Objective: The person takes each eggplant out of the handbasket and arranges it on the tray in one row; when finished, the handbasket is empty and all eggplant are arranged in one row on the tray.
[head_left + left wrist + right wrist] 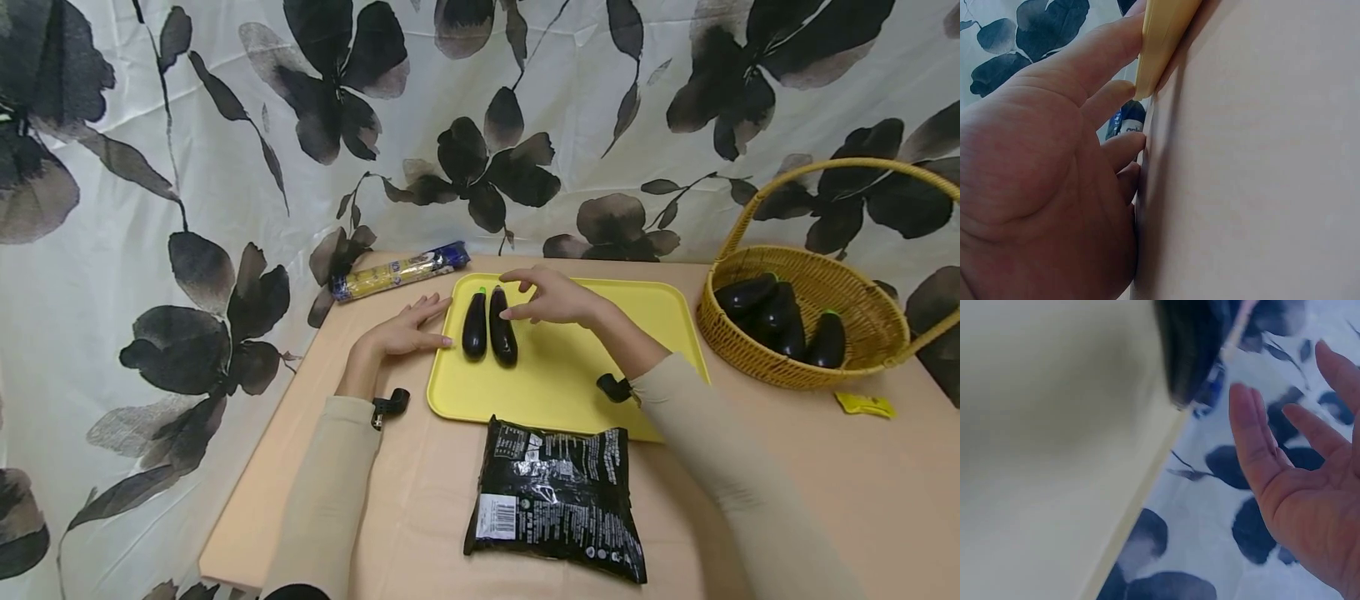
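- what is the right grip (553,298) doing?
- nothing is in it; the fingers are loose, slightly bent, and hang beside the tops of the pair on the yellow tray (615,367). the nearer eggplant (503,333) lies just off its fingertips, and the farther eggplant (475,327) is past that one, towards the left grip (405,327). the right wrist view shows a gap between fingers and dark skin.
- and the left?
- released too: fingers out straight, thumb side against the tray's edge, the rest down on the desk (420,517).
- so which step is this?
- i'd call it arranging: the pair lies side by side, and the right grip is either about to pick or just free of one; i can't tell which. my guess is the next move calls for a light touch to straighten them, with the left grip steadying the tray.
- count everything for me.
- two eggplants on the tray. at least three more eggplants (827,340) in the basket (795,372), well out to the right of the right grip; the dark skins merge, so there may be others. one basket, one tray. one black packet (558,500), on the person's side of both grips. one long wrapped packet (401,272), just beyond the left grip. one small yellow packet (864,405), far right of the right grip, near the basket.
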`<state>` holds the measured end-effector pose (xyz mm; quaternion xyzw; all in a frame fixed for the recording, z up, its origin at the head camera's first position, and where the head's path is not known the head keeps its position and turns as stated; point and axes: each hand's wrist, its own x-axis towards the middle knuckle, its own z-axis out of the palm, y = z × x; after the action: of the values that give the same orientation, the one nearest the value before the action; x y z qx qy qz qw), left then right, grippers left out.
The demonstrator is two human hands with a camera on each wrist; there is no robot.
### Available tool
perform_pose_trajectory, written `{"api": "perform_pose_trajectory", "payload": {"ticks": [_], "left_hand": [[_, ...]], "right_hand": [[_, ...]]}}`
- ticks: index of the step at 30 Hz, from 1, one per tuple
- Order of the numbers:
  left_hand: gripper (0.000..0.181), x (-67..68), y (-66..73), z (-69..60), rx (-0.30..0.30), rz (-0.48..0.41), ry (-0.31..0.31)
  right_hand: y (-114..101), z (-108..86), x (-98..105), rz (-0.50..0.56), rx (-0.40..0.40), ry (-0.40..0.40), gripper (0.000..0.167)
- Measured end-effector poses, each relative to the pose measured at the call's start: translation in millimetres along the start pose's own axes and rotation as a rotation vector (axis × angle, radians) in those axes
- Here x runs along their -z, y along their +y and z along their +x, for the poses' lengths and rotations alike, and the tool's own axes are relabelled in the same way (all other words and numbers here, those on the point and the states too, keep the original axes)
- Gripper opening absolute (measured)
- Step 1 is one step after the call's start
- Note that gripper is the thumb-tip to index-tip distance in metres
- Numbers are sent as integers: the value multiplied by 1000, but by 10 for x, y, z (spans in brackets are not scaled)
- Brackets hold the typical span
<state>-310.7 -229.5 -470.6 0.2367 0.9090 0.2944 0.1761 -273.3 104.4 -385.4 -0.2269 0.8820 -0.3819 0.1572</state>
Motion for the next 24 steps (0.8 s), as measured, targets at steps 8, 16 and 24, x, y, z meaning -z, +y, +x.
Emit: {"api": "perform_pose_trajectory", "payload": {"ticks": [8, 16, 24], "left_hand": [[94, -8, -16, -8, -5, 7, 0], [94, -27, -17, 7, -8, 14, 6], [94, -16, 3, 30, -9, 27, 2]], "right_hand": [[12, -484, 227, 26, 121, 182, 68], [52, -929, 346, 17, 186, 332, 62], [147, -1239, 491, 27, 164, 484, 62]]}}
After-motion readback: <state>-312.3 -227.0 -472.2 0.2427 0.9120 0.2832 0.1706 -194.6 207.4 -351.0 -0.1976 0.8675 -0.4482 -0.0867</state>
